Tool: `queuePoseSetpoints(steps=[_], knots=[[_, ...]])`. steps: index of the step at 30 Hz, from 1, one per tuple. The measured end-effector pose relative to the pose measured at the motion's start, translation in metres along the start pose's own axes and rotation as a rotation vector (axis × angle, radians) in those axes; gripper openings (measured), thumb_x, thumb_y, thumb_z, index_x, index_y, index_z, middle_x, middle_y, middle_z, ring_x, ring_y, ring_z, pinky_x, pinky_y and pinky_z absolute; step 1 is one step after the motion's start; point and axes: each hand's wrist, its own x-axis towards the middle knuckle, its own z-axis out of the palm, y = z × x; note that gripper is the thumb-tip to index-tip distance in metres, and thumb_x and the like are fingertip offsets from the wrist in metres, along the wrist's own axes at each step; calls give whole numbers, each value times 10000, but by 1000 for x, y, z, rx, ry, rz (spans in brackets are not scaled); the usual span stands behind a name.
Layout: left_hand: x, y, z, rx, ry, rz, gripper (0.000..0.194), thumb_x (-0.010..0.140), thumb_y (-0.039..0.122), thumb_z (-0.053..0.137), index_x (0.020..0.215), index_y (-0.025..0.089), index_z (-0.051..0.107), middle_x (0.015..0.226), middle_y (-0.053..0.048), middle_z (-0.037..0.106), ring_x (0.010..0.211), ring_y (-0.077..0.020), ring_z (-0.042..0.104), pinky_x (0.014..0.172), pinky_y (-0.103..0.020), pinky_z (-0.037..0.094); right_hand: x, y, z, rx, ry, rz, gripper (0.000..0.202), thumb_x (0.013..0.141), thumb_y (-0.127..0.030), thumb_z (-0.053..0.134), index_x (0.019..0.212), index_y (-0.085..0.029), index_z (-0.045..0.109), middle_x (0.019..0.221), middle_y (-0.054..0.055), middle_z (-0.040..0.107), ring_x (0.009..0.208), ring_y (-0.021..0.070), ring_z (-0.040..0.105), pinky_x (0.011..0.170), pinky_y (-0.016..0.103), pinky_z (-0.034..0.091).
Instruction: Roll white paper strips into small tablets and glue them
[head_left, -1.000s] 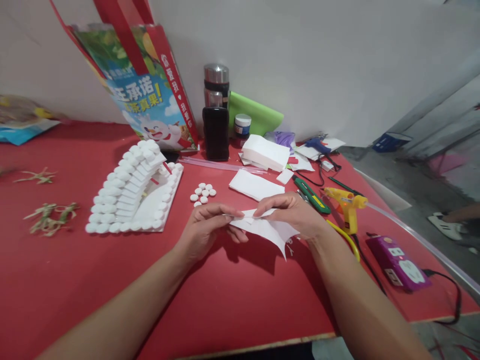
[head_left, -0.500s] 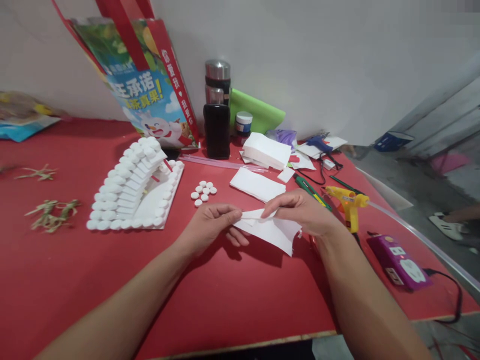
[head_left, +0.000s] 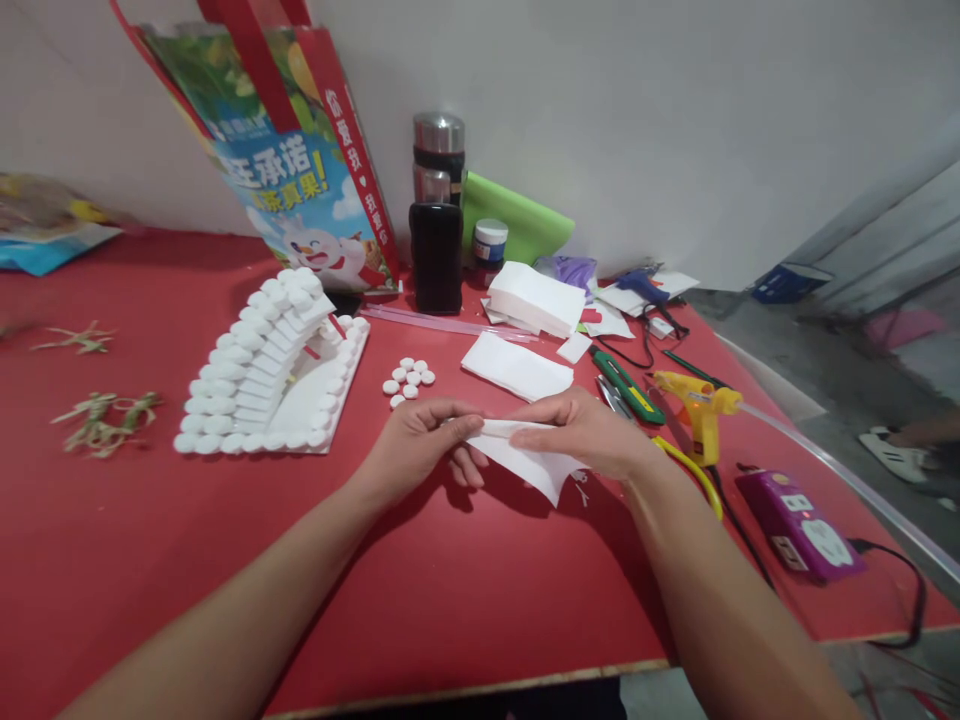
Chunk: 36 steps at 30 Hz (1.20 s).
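Between my two hands is a sheet of white paper (head_left: 536,465), its upper edge folded over and its lower corner hanging free above the red table. My left hand (head_left: 431,440) pinches the left end of the fold with thumb and fingers. My right hand (head_left: 581,430) grips the fold farther right, thumb lying along it. Just beyond lies a folded white paper strip (head_left: 517,366). A cluster of small white discs (head_left: 409,378) sits past my left hand, partly covered by it. Left of that stands a white stepped model (head_left: 255,375) edged with similar discs.
A yellow glue gun (head_left: 697,400), green utility knife (head_left: 628,385) and purple power strip (head_left: 799,525) lie to the right. Behind are a paper stack (head_left: 536,298), black phone-like object (head_left: 436,258), flask (head_left: 439,140) and printed bag (head_left: 300,170). Straw figures (head_left: 105,422) lie left.
My right hand has slid slightly left and its thumb now presses along the fold. The paper's free corner has shifted left. Scissors-like metal and yellow handles now show beside my right hand.
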Motion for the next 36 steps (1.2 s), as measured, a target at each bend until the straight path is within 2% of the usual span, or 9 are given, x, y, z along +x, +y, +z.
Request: queuePoseSetpoints(steps=[6,14,16,19,22,24,27,31,36], knots=[[4,-1,-7,-202,8,-9,306,767,317,872,966,107,772,706,-98,783,507,-151,697,506,-228,585,-1,-2,-1,-113,176,-198,322,807,-292,778,1120,-236,828,959,46,809,804,183,666,691,289,501],[4,0,-9,-252,16,-54,237,735,242,883,908,103,798,738,-88,770,558,-125,666,526,-218,570,-3,-5,-2,-273,128,-324,289,865,-192,678,1080,-295,841,1002,43,806,856,189,699,709,290,522],[3,2,-10,-202,60,-9,194,745,221,862,895,114,803,712,-64,747,540,-114,636,493,-204,538,-8,-5,-11,-315,137,-294,331,851,-142,639,1051,-302,850,933,32,806,762,183,694,615,280,500],[2,5,-14,-117,75,71,138,782,208,817,894,129,807,670,-37,711,502,-78,575,472,-170,474,-19,-6,-33,-218,229,-222,295,813,-122,642,956,-270,853,748,17,771,547,149,636,479,265,445],[1,6,-17,-72,11,84,137,799,216,789,913,141,803,620,-13,673,455,-44,489,439,-145,384,-26,-8,-46,9,390,-324,157,859,-230,687,947,-229,817,909,56,801,736,204,749,649,315,576],[-1,5,-16,-68,-47,48,153,793,230,787,925,152,790,591,-1,650,433,-46,450,410,-152,330,-23,-10,-38,129,414,-348,195,920,-346,680,991,-201,789,1022,103,802,929,260,772,815,384,602],[-5,2,-11,-51,-104,15,168,790,231,782,946,172,759,588,14,629,449,-67,472,408,-166,311,-11,-10,-4,289,223,-163,345,937,-467,688,1102,-167,733,1058,140,790,983,278,765,895,431,586],[-9,2,-5,39,-89,18,167,809,223,764,962,185,709,698,3,674,538,-91,563,464,-181,367,5,-7,39,185,-33,6,354,873,-434,776,1094,-168,700,940,50,743,773,164,694,727,304,543],[-9,3,-4,131,8,35,180,810,255,764,951,183,681,720,2,658,569,-108,574,475,-199,379,6,-2,40,-33,-15,-17,264,919,-405,700,837,-157,663,699,-24,590,618,100,499,588,245,381]])
